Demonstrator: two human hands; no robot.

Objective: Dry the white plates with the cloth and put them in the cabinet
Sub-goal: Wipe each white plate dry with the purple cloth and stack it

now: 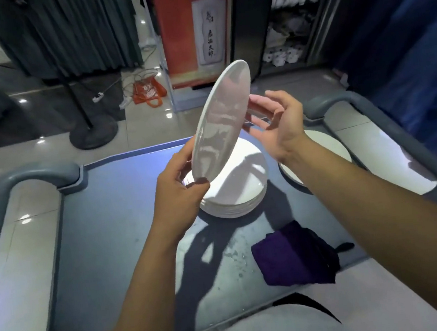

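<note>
Left hand [178, 193] and right hand [278, 122] hold a white plate [223, 127] tilted above the stack [237, 187].

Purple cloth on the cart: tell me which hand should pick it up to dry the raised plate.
Right. The right hand only touches the plate with relaxed fingers, and the cloth lies on that side of the cart. The left hand grips the plate's lower rim, so it is probably best kept there.
</note>
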